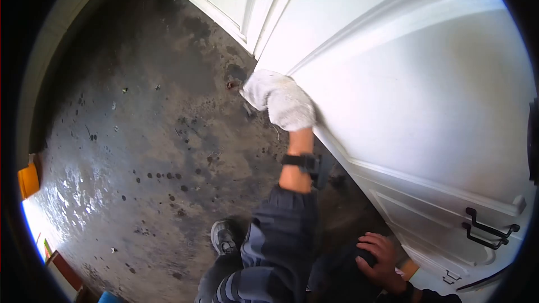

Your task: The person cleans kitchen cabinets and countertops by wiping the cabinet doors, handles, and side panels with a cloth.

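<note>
The left hand [279, 100] is covered by a white terry cloth [264, 87], with only the wrist bare below it; whether this is a folded cloth or a mitt cannot be told. The fingers of the left grip are hidden inside, so how far they are closed cannot be seen. The cloth is at the lower edge of a white panelled cabinet [404, 112], just above the stained concrete floor [163, 129]; it appears to touch the cabinet, and contact with the floor is unclear. A black wristwatch [300, 161] sits on the left wrist, above a dark grey patterned sleeve [281, 233]. The right hand [383, 261] rests on a dark-trousered knee with its fingers loosely spread, and its grip has hold of nothing that shows. Black handles [487, 229] are fixed to the cabinet front on the far right, well apart from the cloth. A grey shoe [225, 239] stands on the floor to the left of the sleeve. Dark spots and small scraps dot the concrete, which shines towards the left. An orange object [28, 181] is at the left edge, too cut off to identify.
</note>
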`<move>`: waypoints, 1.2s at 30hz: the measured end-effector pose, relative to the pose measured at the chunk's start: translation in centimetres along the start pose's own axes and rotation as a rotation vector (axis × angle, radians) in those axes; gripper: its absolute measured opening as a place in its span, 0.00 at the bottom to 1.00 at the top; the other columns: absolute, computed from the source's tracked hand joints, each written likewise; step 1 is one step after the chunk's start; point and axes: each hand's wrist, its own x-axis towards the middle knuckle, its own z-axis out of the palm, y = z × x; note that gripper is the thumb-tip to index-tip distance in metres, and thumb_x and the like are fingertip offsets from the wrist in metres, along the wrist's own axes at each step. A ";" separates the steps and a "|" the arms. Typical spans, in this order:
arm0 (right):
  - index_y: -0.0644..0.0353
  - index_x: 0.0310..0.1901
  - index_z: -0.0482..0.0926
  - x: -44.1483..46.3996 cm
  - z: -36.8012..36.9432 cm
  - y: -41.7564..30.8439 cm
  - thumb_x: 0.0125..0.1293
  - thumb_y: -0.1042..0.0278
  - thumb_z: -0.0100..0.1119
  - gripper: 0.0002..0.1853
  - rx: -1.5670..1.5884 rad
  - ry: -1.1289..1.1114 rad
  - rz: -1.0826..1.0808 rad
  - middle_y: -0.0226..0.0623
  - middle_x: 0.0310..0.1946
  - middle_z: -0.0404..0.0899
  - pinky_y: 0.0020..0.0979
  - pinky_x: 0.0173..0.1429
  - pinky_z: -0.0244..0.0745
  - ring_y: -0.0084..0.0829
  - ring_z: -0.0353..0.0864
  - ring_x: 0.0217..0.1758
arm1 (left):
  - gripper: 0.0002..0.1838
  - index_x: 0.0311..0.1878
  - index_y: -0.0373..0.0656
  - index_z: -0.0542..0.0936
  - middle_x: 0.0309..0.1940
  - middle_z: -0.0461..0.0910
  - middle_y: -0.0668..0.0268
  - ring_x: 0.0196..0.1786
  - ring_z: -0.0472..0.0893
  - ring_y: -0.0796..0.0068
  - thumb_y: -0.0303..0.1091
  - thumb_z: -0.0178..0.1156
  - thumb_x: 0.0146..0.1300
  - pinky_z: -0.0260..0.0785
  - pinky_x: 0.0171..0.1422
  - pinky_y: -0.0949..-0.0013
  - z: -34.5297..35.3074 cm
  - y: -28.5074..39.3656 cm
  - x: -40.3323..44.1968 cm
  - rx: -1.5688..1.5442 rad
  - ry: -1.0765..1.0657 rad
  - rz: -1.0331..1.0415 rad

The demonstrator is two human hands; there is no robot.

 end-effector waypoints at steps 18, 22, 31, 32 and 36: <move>0.56 0.46 0.85 -0.6 0.2 2.2 0.57 0.64 0.69 0.15 0.026 0.149 0.035 0.37 0.49 0.85 0.43 0.64 0.73 0.43 0.81 0.58 | 0.18 0.58 0.38 0.76 0.45 0.84 0.62 0.42 0.85 0.69 0.40 0.55 0.73 0.83 0.48 0.63 -2.8 5.2 -8.8 -0.599 -0.157 0.166; 0.56 0.46 0.85 1.2 0.5 3.0 0.58 0.63 0.69 0.15 0.067 0.182 -0.051 0.37 0.48 0.86 0.40 0.62 0.75 0.40 0.83 0.57 | 0.19 0.58 0.38 0.76 0.45 0.84 0.62 0.42 0.85 0.68 0.41 0.55 0.73 0.83 0.48 0.63 -5.6 6.6 -8.5 -0.712 -0.209 0.211; 0.55 0.47 0.85 0.1 0.5 5.7 0.61 0.62 0.68 0.14 0.097 0.207 -0.123 0.36 0.48 0.85 0.38 0.60 0.76 0.39 0.83 0.56 | 0.19 0.59 0.38 0.76 0.46 0.84 0.62 0.43 0.85 0.68 0.42 0.55 0.73 0.82 0.49 0.63 -8.9 9.6 -0.8 -0.879 -0.206 0.224; 0.55 0.47 0.85 0.3 0.8 5.5 0.61 0.62 0.68 0.13 0.103 0.198 -0.139 0.36 0.49 0.85 0.37 0.60 0.76 0.39 0.83 0.56 | 0.20 0.59 0.38 0.76 0.46 0.84 0.62 0.43 0.85 0.68 0.42 0.55 0.73 0.82 0.49 0.63 -9.3 9.6 -1.5 -0.885 -0.218 0.230; 0.56 0.47 0.84 0.6 0.5 5.5 0.62 0.62 0.67 0.13 0.093 0.191 -0.172 0.37 0.48 0.85 0.38 0.59 0.77 0.40 0.83 0.54 | 0.20 0.59 0.38 0.76 0.47 0.83 0.61 0.44 0.85 0.68 0.43 0.55 0.73 0.82 0.49 0.62 -10.6 14.0 -2.9 -0.955 -0.263 0.315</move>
